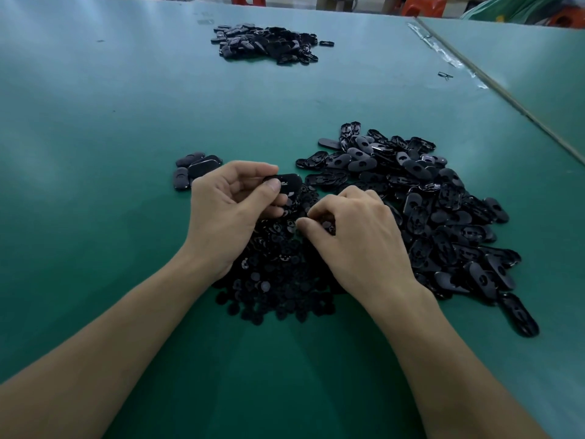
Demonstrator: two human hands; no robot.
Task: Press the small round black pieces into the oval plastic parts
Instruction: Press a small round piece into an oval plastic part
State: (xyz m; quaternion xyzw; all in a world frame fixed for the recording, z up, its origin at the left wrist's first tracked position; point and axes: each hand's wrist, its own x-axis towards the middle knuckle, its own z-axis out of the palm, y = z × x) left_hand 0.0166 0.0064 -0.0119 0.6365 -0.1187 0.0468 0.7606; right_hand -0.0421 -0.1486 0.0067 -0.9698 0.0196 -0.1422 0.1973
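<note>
Nearest, the heap of small round pieces lay under both wrists; the right hand curled into it, any catch hidden. The left hand pinched one oval part just above, long axis left-right. Loose oval parts crowded the right; a few ovals sat beyond the left knuckles, green table stretched leftward, another pile far ahead.
</note>
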